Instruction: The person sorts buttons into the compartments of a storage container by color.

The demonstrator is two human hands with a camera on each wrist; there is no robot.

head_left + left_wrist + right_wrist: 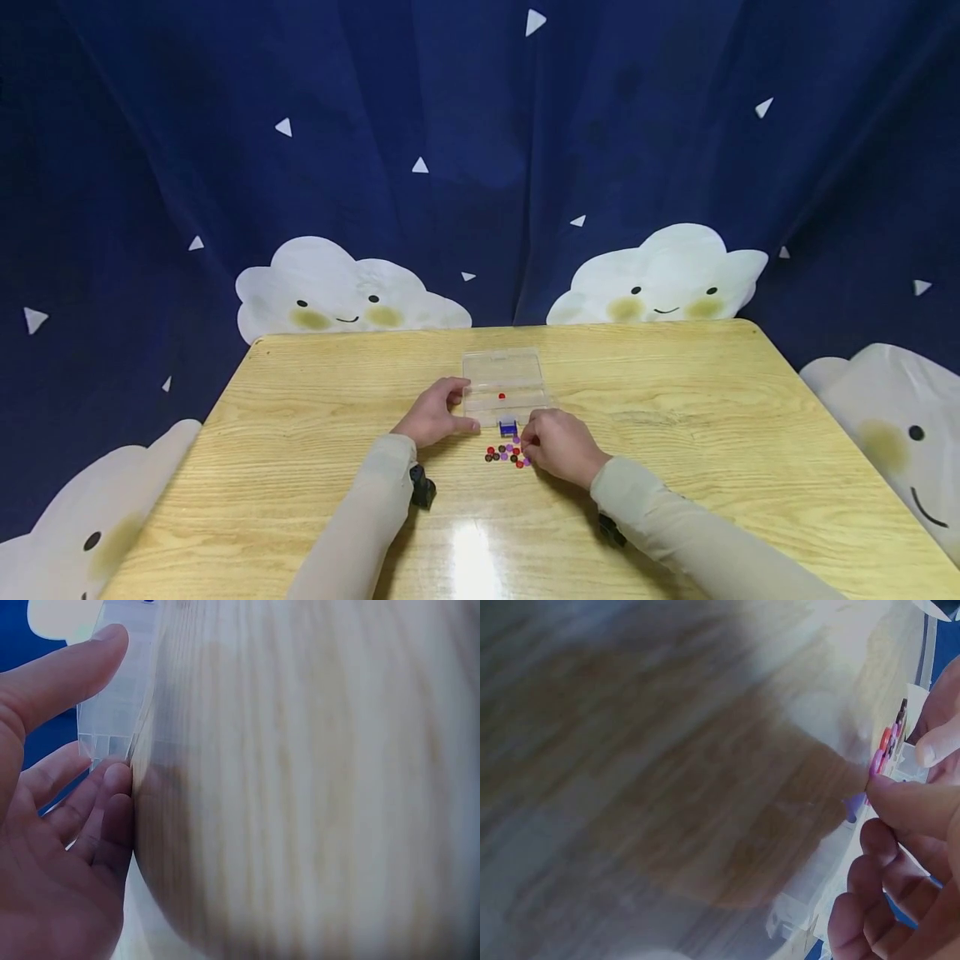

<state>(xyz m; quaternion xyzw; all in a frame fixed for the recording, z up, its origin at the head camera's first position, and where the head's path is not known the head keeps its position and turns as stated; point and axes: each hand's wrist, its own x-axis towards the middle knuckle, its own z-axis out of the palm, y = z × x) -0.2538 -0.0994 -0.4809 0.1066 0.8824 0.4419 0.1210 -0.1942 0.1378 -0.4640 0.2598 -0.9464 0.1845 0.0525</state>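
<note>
From high in front of the clear plastic box [502, 371], the head view faces forward and down; both wrist views, low, nearer and tilted sideways, share that box.

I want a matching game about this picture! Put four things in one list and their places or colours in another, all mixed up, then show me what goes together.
Things:
1. Left hand
2. Right hand
3. Single round piece inside the clear plastic box
4. Little part at the box's near edge

Places or colours:
A. By the group of loose round pieces
B. Dark blue
C. At the side of the box
D. Red

Right pairs: 1-C, 2-A, 3-D, 4-B
</note>
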